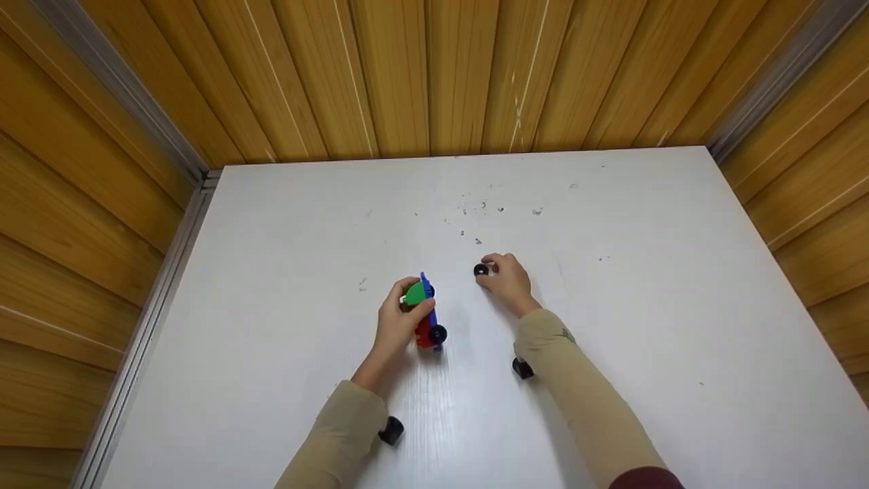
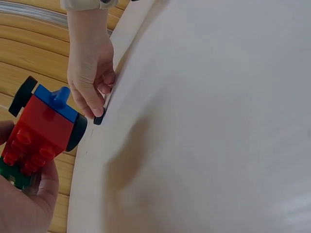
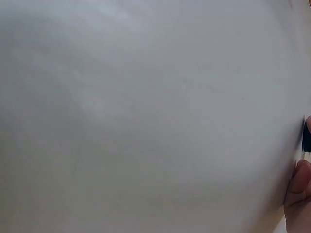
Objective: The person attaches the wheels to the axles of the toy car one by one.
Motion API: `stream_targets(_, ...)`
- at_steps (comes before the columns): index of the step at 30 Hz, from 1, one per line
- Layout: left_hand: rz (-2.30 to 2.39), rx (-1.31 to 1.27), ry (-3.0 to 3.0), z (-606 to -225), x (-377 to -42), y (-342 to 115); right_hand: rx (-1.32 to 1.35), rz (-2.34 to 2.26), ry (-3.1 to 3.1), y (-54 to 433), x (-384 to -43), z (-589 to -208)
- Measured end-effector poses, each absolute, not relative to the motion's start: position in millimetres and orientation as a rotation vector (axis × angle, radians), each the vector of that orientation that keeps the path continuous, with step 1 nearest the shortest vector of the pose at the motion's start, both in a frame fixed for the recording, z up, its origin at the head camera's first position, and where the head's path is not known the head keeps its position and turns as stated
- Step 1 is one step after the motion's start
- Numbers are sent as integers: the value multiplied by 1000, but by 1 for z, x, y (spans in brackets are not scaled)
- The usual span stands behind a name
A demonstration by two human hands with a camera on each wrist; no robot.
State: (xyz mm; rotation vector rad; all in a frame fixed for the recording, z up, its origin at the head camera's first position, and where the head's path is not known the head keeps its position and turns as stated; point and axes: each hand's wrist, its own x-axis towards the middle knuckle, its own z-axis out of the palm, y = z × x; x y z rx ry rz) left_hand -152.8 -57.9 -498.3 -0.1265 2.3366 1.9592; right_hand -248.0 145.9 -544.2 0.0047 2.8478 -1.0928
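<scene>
My left hand point(image 1: 399, 319) grips a toy block car point(image 1: 424, 333) around its green block point(image 1: 415, 293), holding it on its side above the white table. The car has a blue base and a red studded block point(image 2: 46, 126). In the left wrist view two black wheels flank its near end, one of them this wheel point(image 2: 77, 132). Farther right, my right hand point(image 1: 509, 280) pinches a loose black wheel point(image 1: 481, 269) between thumb and fingers, right at the tabletop. Only fingertips point(image 3: 300, 182) and part of that wheel show at the right wrist view's edge.
The white table point(image 1: 645, 326) carries small dark scuffs beyond the hands. Wood-look panel walls point(image 1: 428, 81) border it at the back and sides, with metal rails in the corners. Black wrist cameras sit at the left cuff point(image 1: 390, 431) and right cuff point(image 1: 521, 368).
</scene>
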Motion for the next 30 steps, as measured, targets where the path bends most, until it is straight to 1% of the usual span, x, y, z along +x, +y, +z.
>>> stream_targets(5, 1955, -116, 2339, -478, -145, -55, 20, -1061, 2851, 144, -247, -543)
stream_targets(16, 1925, -130, 2347, -477, -145, -55, 10, -1095, 2853, 146, -246, -543)
stream_targets(23, 1903, -150, 2340, -476, -145, -54, 27, -1278, 2778, 150, -246, -544)
stream_targets(30, 1944, -187, 2340, -478, -144, -53, 41, -1310, 2696, 151, -248, -534)
